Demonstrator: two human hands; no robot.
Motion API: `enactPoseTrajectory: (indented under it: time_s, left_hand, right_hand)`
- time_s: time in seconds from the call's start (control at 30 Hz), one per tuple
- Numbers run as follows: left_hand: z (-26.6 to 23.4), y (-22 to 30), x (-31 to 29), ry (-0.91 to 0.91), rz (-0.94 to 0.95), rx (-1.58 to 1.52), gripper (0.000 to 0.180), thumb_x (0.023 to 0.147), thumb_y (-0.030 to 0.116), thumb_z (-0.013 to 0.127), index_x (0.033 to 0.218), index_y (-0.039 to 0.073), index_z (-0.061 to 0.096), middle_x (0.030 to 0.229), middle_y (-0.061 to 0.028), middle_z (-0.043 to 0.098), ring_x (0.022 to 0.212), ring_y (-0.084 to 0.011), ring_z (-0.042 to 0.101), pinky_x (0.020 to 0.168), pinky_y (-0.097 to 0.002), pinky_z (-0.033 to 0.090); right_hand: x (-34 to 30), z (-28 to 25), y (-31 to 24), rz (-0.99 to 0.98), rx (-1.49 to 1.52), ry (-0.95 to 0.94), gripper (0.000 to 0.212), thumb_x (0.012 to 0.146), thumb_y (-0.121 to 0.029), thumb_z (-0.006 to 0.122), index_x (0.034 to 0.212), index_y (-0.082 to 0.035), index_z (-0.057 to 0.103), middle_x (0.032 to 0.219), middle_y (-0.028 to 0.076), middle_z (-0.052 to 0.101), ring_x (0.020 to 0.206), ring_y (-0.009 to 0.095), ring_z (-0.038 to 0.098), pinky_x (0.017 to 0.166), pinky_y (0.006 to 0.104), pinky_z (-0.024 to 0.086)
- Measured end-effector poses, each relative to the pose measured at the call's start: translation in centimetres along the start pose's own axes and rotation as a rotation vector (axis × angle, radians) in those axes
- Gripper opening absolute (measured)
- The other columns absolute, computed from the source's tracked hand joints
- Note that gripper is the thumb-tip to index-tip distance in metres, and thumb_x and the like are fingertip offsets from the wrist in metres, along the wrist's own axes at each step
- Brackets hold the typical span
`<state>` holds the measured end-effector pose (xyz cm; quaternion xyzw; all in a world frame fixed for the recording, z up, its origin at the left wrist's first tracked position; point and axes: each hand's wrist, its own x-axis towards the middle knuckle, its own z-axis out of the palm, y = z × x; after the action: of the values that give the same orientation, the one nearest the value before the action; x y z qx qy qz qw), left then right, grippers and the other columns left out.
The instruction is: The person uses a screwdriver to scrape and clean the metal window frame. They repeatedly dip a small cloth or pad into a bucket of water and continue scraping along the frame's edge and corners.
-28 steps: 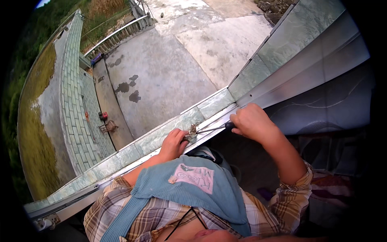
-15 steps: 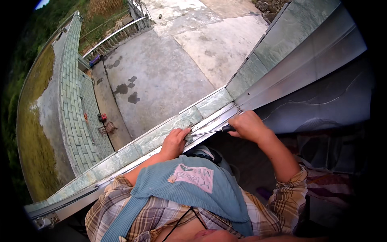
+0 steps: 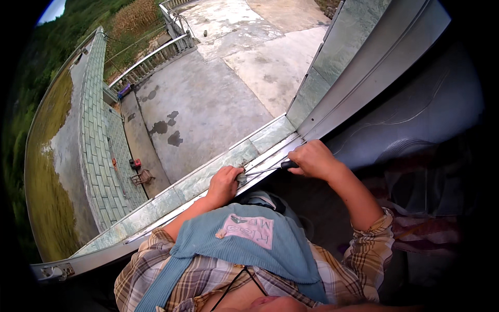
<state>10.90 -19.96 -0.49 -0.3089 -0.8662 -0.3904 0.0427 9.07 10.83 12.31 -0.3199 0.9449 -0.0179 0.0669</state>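
Observation:
My right hand (image 3: 313, 158) is wrapped around the black handle of a screwdriver (image 3: 263, 170). Its thin metal shaft lies low along the aluminium window track (image 3: 275, 157), pointing left. At the shaft's tip my left hand (image 3: 224, 183) is closed in a pinch on a small pale grey rag-like piece (image 3: 241, 178), too small to make out surely. A bit of dark debris shows beside those fingertips, on the green marbled tile sill (image 3: 208, 178).
An upright metal window frame (image 3: 358, 86) rises at the right, with a grey patterned curtain (image 3: 405, 112) inside it. Beyond the sill, far below, lies a concrete yard (image 3: 208, 93). A chair (image 3: 142, 177) stands there by a tiled wall (image 3: 101, 156).
The view has shifted slightly, so the window frame sits farther left. Both hands keep their holds, with the screwdriver tip still at the left fingers.

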Motion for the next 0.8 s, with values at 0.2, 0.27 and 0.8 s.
enactPoseTrajectory:
  time_s: [0.2, 0.27, 0.8]
  left_hand:
    - [-0.4, 0.7, -0.7, -0.010, -0.044, 0.028, 0.044, 0.067, -0.008, 0.063, 0.110, 0.004, 0.064, 0.093, -0.0155, 0.063, 0.090, -0.0375, 0.061, 0.078, -0.0453, 0.051]
    - [-0.6, 0.7, -1.1, -0.001, -0.050, 0.031, 0.045, 0.067, -0.008, 0.062, 0.110, 0.004, 0.064, 0.093, -0.0155, 0.063, 0.090, -0.0374, 0.061, 0.078, -0.0454, 0.051]
    - [-2.9, 0.7, -3.8, 0.065, -0.013, 0.101, 0.038, 0.069, -0.009, 0.060, 0.104, 0.005, 0.065, 0.089, -0.0138, 0.062, 0.086, -0.0355, 0.062, 0.072, -0.0451, 0.052]
  right_hand:
    - [1.8, 0.7, 1.5, -0.060, 0.050, -0.005, 0.036, 0.074, -0.038, 0.081, 0.075, -0.010, 0.059, 0.067, 0.008, 0.064, 0.067, 0.032, 0.066, 0.060, 0.0448, 0.050]
    - [2.0, 1.3, 1.4, -0.062, 0.039, -0.005, 0.037, 0.074, -0.040, 0.081, 0.074, -0.010, 0.059, 0.066, 0.008, 0.064, 0.068, 0.033, 0.066, 0.060, 0.0451, 0.050]
    - [3.4, 2.2, -0.9, -0.078, 0.099, -0.057, 0.037, 0.076, -0.043, 0.079, 0.078, -0.008, 0.066, 0.071, 0.012, 0.068, 0.074, 0.034, 0.069, 0.067, 0.0440, 0.053]
